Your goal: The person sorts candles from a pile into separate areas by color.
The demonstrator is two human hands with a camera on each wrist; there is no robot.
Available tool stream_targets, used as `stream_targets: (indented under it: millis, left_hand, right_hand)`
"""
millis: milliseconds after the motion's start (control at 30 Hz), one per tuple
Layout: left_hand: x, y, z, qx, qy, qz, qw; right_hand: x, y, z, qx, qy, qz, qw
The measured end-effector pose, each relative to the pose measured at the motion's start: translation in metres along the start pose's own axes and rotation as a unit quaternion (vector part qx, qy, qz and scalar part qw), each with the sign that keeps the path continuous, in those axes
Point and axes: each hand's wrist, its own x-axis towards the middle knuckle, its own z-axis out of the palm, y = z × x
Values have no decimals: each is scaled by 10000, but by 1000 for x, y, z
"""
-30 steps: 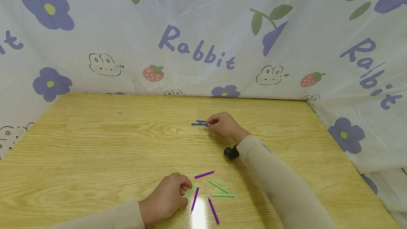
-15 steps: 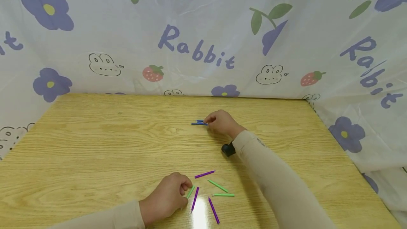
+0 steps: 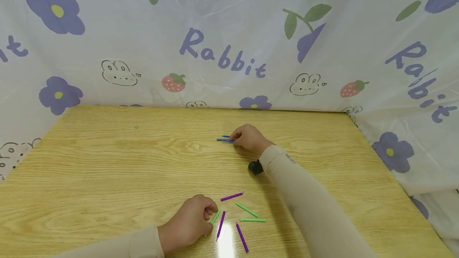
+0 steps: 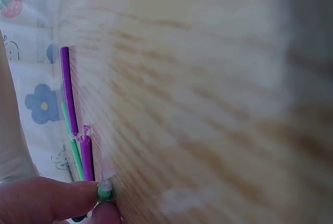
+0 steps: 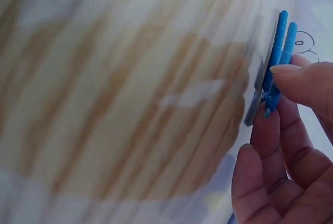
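Observation:
My left hand (image 3: 190,220) rests low on the table and pinches a thin green candle (image 3: 216,216) between thumb and index finger. In the left wrist view only the pale wick end of that green candle (image 4: 105,191) pokes out past the fingertips. Farther back, my right hand (image 3: 249,138) pinches a blue candle (image 5: 287,44), thumb on its side and fingers below. A second blue candle (image 5: 281,29) lies right alongside it. Another blue candle (image 3: 225,136) shows just behind these in the head view, partly covered by the fingers.
Purple candles (image 3: 232,197) and two more green candles (image 3: 246,210) lie scattered to the right of my left hand. A black object (image 3: 255,167) sits beneath the right sleeve. Behind the wooden table (image 3: 125,162) hangs a white printed cloth (image 3: 150,23).
My right hand has shifted slightly left, and the front blue candles, crossed earlier, now lie nearly parallel. The left hand has kept still with its green candle.

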Motion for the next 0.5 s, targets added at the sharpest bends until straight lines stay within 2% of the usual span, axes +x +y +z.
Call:
stream_targets:
  millis: [500]
  left_hand:
    - [0, 0, 1, 95, 80, -103, 9999]
  right_hand:
    - [4, -4, 3, -131, -76, 111, 9998]
